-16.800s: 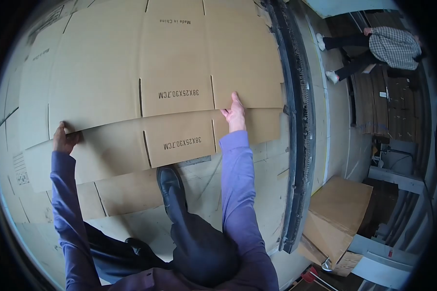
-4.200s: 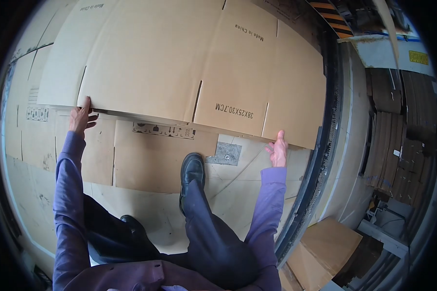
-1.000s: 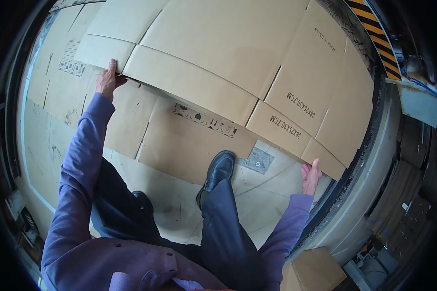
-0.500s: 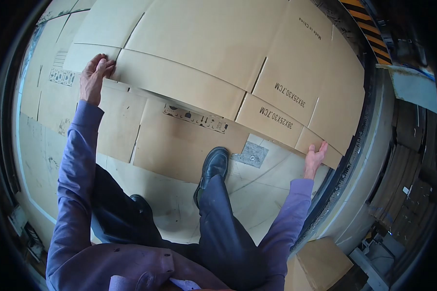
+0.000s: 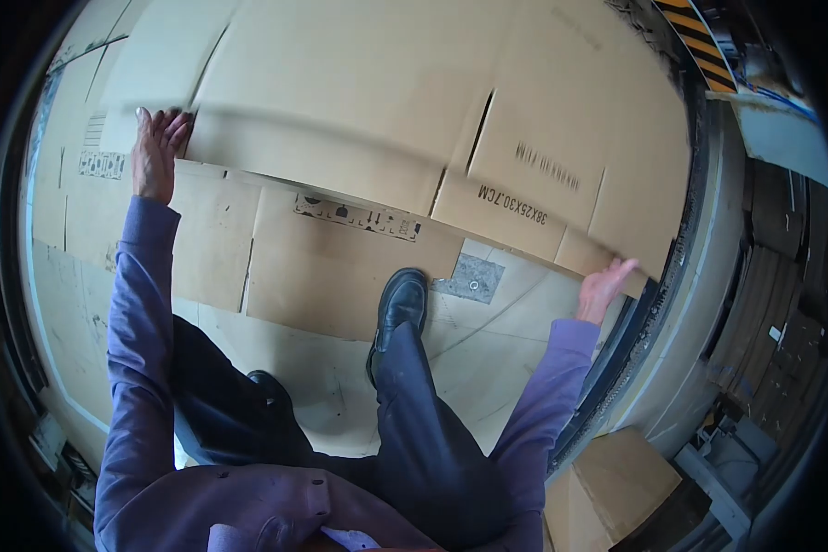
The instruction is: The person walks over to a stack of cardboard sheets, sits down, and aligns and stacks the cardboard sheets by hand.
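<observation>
A large flat cardboard sheet, creased and slotted with printed size marks, lies in front of me over other cardboard. Parts of its surface and print are blurred. At its near left edge, my left hand touches the board with fingers extended and thumb apart. My right hand is against the near right corner, fingers stretched out along the edge. Neither hand is closed round the board. Beneath the sheet, a lower cardboard piece with printed handling symbols shows towards my feet.
My shoe rests at the lower cardboard's edge. A dark metal rail curves along the right side. Beyond it are stacked brown boards, a cardboard box and a black-and-orange striped bar.
My left hand has gone from pinching the sheet's edge to spread fingers, shifting slightly left. My right hand's fingers have straightened. The large sheet's near flap and print have become blurred.
</observation>
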A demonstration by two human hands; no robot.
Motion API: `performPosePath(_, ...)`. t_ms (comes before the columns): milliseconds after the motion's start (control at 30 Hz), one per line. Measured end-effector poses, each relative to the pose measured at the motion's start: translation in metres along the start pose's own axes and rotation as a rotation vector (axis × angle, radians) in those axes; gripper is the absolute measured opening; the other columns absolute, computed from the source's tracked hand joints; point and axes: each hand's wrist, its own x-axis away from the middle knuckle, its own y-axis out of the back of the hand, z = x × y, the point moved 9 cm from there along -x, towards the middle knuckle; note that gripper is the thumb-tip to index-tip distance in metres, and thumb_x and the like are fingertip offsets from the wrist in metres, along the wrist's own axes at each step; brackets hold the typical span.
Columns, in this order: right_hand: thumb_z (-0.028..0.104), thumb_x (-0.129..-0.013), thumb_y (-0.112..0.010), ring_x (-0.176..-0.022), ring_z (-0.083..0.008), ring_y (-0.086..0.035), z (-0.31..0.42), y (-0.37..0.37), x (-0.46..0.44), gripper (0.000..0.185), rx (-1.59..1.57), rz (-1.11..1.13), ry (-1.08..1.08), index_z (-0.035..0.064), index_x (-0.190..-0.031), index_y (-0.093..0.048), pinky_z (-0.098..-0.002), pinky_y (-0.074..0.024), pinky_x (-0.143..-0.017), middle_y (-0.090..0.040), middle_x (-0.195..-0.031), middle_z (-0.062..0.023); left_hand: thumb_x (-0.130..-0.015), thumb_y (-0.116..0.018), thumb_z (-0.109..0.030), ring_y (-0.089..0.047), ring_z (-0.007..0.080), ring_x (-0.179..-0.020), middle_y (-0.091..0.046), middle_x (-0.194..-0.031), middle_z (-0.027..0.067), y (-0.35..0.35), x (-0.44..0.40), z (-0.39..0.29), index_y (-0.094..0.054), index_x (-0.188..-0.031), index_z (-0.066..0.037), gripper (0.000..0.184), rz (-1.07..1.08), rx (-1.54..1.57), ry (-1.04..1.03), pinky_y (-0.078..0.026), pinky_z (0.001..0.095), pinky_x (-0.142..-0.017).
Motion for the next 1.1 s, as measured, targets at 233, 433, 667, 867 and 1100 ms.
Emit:
performPosePath(233,0.009,-0.077,-0.065,-0.114,-0.0224,-0.041,0.009,-0.026,0.011,0.069,0.501,-0.116,0.152,-0.0014,-0.130,-0.024,-0.0335,-0.0349,-0.096,-0.038,-0.128,-0.0150,-0.079,-0.063,-0.030,-0.053,0.0131,-0.067,-0.056,-0.079,0.0060,0.008,-0.023,0.002,-0.056,-0.086,0.005,0.036,-0.063,-0.487,-0.061,-0.044,0.0234,-0.064)
performPosePath(433,0.024,-0.071,-0.072,-0.110,-0.0278,-0.046,-0.004,-0.015,-0.006,0.082,0.655,-0.233,0.128,-0.0071,-0.129,-0.023,-0.0361,-0.0390,-0.094,-0.039,-0.125,-0.0221,-0.077,-0.065,-0.026,-0.052,0.0123,-0.058,-0.057,-0.070,0.0072,0.011,-0.040,0.000,-0.057,-0.077,0.003,0.030,-0.139,-0.627,-0.023,-0.042,0.0249,-0.052)
performPosePath(667,0.028,-0.067,-0.075,-0.112,-0.0311,-0.045,0.014,-0.024,0.009,0.087,0.835,-0.341,0.165,-0.0103,-0.127,-0.026,-0.0364,-0.0384,-0.095,-0.042,-0.122,-0.0241,-0.077,-0.066,-0.022,-0.052,0.0135,-0.053,-0.057,-0.069,0.0083,0.015,-0.047,0.006,-0.055,-0.081,0.005,0.029,-0.228,-0.503,0.045,-0.045,0.0249,-0.050)
performPosePath(867,0.040,-0.070,-0.069,-0.119,-0.0334,-0.032,0.011,-0.025,0.005,0.087,0.985,-0.345,0.147,-0.0064,-0.129,-0.025,-0.0412,-0.0307,-0.098,-0.036,-0.128,-0.0229,-0.073,-0.066,-0.033,-0.053,0.0170,-0.057,-0.057,-0.063,0.0091,0.014,-0.062,0.003,-0.058,-0.067,0.003,0.037,-0.241,-0.888,-0.102,-0.042,0.0291,-0.055)
performPosePath(1100,0.052,-0.074,-0.058,-0.128,-0.0308,-0.015,0.007,-0.029,0.001,0.087,1.100,-0.277,0.141,-0.0056,-0.130,-0.024,-0.0458,-0.0166,-0.102,-0.026,-0.136,-0.0198,-0.076,-0.063,-0.038,-0.048,0.0146,-0.057,-0.053,-0.059,0.0056,-0.008,-0.046,-0.012,-0.058,-0.071,0.001,0.040,-0.287,-1.138,-0.276,-0.038,0.0288,-0.055)
